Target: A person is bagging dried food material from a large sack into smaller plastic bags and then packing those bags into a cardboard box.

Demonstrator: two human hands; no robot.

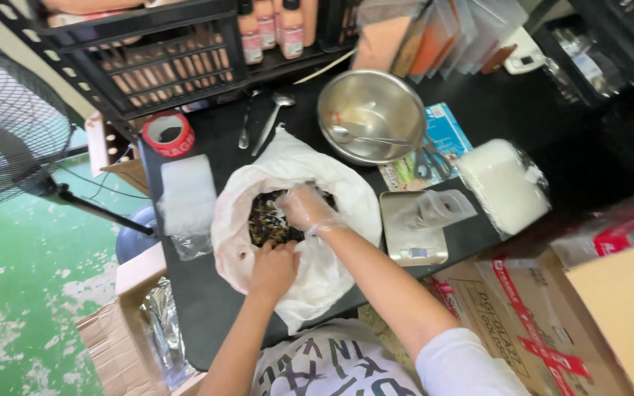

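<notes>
A large white plastic bag (346, 198) lies open on the black table (214, 308), with dark dried pieces (267, 224) inside it. My right hand (306, 210), in a thin clear glove, reaches into the bag's mouth and rests on the dark pieces. My bare left hand (273, 270) grips the near edge of the bag. To the right of the bag stands a small metal scale (412, 231) with a clear pouch (438, 207) lying on it.
A steel bowl (372, 114) with a spoon sits behind the bag. Red tape roll (169, 134), stack of clear bags (188, 192), white wrapped pack (503, 187), black crate (159, 62), bottles (269, 29), fan (9, 125) at left, cardboard boxes (537, 323) at right.
</notes>
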